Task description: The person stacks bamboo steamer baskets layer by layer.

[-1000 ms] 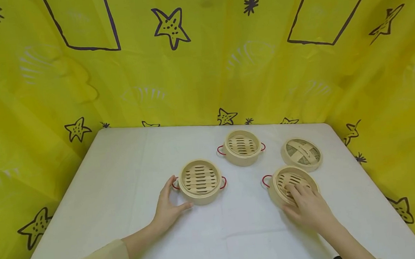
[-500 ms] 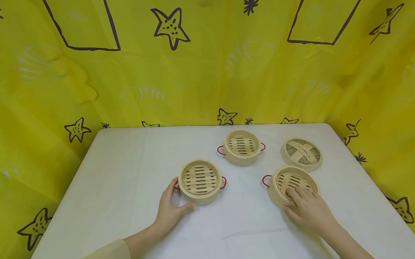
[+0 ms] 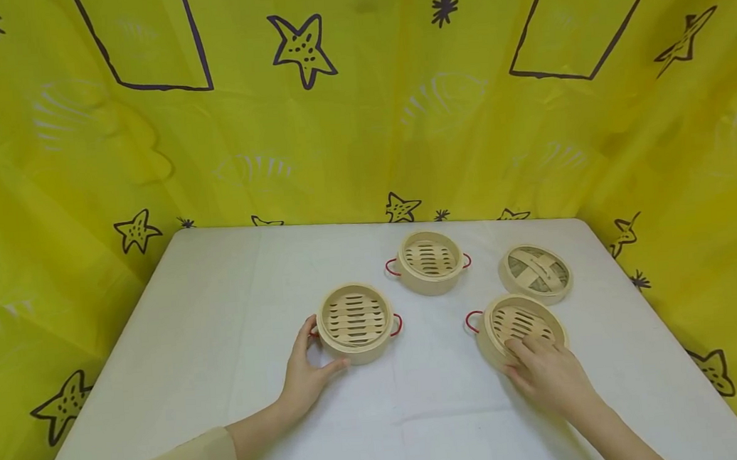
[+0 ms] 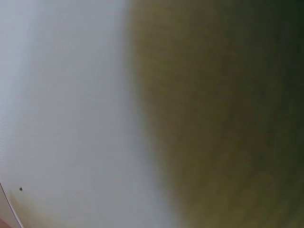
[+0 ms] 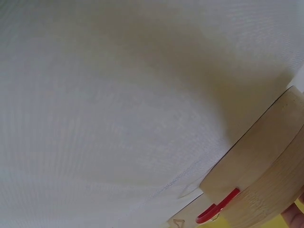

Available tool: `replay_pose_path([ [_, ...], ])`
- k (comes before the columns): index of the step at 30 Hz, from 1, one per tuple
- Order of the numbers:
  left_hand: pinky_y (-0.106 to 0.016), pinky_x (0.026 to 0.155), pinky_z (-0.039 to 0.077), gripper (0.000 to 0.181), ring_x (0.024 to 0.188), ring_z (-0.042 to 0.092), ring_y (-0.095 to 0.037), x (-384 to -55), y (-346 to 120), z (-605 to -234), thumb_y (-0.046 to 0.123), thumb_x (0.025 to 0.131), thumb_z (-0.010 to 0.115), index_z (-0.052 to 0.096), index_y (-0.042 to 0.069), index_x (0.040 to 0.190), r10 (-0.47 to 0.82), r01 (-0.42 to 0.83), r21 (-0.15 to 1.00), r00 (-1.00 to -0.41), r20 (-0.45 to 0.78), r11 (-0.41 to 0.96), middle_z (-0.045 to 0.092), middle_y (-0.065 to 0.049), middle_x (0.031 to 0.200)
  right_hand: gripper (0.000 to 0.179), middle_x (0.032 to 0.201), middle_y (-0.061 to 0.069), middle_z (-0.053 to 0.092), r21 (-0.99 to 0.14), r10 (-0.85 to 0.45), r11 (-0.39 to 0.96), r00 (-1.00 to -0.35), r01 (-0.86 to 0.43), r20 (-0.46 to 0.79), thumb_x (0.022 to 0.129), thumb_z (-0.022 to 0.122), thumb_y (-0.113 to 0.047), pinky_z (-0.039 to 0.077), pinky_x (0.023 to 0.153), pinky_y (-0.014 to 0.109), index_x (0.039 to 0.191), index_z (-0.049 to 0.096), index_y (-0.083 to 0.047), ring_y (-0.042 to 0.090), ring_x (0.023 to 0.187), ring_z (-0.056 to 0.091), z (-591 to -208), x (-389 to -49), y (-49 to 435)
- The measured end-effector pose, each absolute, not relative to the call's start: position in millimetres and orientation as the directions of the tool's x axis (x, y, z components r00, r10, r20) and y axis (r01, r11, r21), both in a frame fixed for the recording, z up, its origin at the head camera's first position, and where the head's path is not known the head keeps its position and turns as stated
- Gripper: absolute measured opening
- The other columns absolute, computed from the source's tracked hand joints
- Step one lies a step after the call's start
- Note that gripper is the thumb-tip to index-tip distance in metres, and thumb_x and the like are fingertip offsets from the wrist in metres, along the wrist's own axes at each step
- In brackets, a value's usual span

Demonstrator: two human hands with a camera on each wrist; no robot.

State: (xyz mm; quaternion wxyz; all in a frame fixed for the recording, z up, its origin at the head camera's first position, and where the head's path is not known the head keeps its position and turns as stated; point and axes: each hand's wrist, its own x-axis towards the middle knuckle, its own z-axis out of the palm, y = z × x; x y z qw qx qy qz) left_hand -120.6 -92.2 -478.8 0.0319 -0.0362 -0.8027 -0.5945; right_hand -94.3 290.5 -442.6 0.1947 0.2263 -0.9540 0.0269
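Note:
My left hand [image 3: 305, 377] holds the left side of a round bamboo steamer basket [image 3: 359, 354], fingers by its left red handle and thumb against the front wall. Over the near rim of a second bamboo steamer basket [image 3: 488, 346], to the right, my right hand [image 3: 548, 378] has its fingers hooked inside and its thumb outside. That hand covers the basket's right handle. In the right wrist view, the wall of this basket [image 5: 256, 161], its red handle [image 5: 216, 208] and some fingertips show. A dark blur fills much of the left wrist view; no basket shows there.
A third steamer basket [image 3: 432, 285] with red handles stands farther back. The woven bamboo lid [image 3: 536, 273] lies at the back right, close behind the right basket. All stand on a white-covered table [image 3: 219, 290]. A yellow patterned curtain [image 3: 349, 131] surrounds its back and sides.
My left fingers have closed in on the left basket, the thumb sliding slightly right along its front wall. The right hand has shifted only slightly at the rim; the baskets stay in place.

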Motion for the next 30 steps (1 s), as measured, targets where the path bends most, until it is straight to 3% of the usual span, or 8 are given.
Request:
replay_pose_path([
  [30,-0.048,0.108,0.023,0.091,0.121,0.039,-0.033,-124.2,-94.3,-484.6,0.013,0.066,0.081,0.029,0.008,0.140,0.002,0.111,0.949,-0.993,0.115,0.294,0.039,-0.015,0.135,0.031,0.083,0.003,0.055,0.037,-0.467,0.868,-0.790,-0.494,0.398,0.068,0.073,-0.020,0.047,0.065,0.047,0.095,0.059,-0.013,0.030,0.081,0.055,-434.1,-101.1,290.4],
])
